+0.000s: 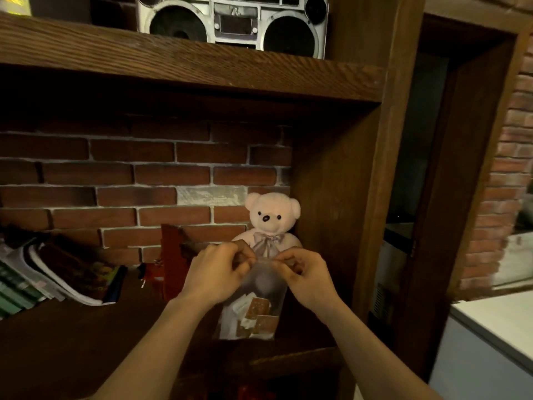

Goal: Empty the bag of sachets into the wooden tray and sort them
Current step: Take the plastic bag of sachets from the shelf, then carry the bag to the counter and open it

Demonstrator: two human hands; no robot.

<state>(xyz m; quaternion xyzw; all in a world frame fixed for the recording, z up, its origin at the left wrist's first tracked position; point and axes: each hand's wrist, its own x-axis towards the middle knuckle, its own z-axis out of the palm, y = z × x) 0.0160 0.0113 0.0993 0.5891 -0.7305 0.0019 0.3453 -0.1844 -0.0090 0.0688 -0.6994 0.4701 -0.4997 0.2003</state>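
Far left of the frame, lower down, we've got a stack of books (57, 272) leaning on the shelf (72, 327), w/ the brick wall (115, 174) behind. Top centre, a boombox (232, 23) sits on the upper shelf board. Moving in toward centre, something red (173, 261) stands just left of our hands; can't tell what it is. Our left hand (215, 274) is pinching the top left edge of the clear bag (253, 307), fingers curled tight on the plastic. The bag hangs btwn both hands, low centre, its bottom at or just above the shelf, and the sachets (256, 316) are bunched at its bottom, brown and white ones mixed. A pale teddy bear (272, 223) sits right behind the bag, nearly touching it. Our right hand (302, 277) pinches the top right edge the same way, so it looks like we're pulling the seal apart. No wooden tray in view, so nothing's emptied yet; we're at the opening step. Risks from here: if the seal gives suddenly, the bag could jerk and sachets spill onto the dark shelf, hard to spot in this light. Also, tugging too far back could knock the bear over. Far right, a white counter (496, 327) edge and a doorway.
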